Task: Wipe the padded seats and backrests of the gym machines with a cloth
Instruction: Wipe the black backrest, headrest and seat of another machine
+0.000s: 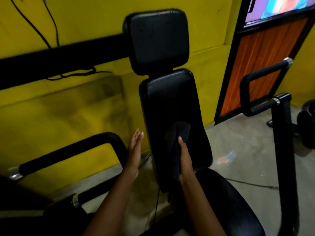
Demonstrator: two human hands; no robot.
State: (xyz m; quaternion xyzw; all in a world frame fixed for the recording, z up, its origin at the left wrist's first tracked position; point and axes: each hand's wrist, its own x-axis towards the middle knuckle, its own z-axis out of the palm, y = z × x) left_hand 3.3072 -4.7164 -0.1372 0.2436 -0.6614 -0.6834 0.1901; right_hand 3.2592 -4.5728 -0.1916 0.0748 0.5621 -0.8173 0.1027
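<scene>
A gym machine stands in front of me with a black padded backrest (172,103), a square black headrest pad (157,40) above it and a black padded seat (226,201) at the lower right. My right hand (185,160) is shut on a dark cloth (179,133) that lies against the lower part of the backrest. My left hand (134,150) hovers just left of the backrest's edge, fingers straight and apart, holding nothing.
A yellow wall (59,116) with a black bar and loose cables is right behind the machine. Black handle bars stick out at the left (68,154) and at the right (262,74). An orange wooden door (259,65) and grey concrete floor (238,150) lie to the right.
</scene>
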